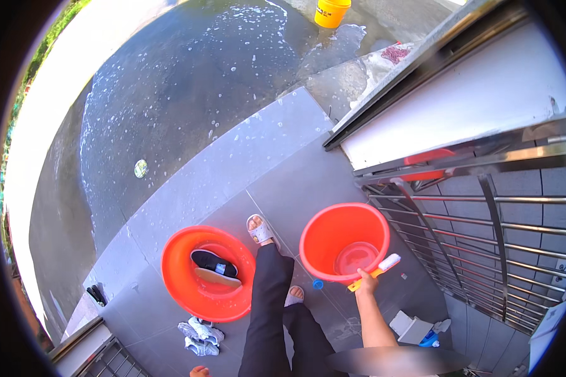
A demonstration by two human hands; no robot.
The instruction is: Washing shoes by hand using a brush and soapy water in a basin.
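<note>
My right hand (368, 283) grips a yellow-handled scrub brush (381, 269) with white bristles, right at the near rim of an upright red plastic bucket (344, 226). Whether the fingers also hold that rim, I cannot tell. No contents show in the bucket. Only a bit of my left hand (199, 371) enters at the bottom edge, its fingers mostly cut off. To the left of my legs, a wide red basin (177, 268) holds a pair of shoes: a black shoe (212, 262) with a white label patch, beside one showing its tan sole (218, 277).
Grey-white sneakers (202, 335) sit below the basin. A blue cap (317, 284) lies by the bucket. A metal railing (490, 231) bounds the right side. Beyond the tiled step (264, 127) is wet, sudsy concrete (184, 94) with a yellow bucket (331, 14).
</note>
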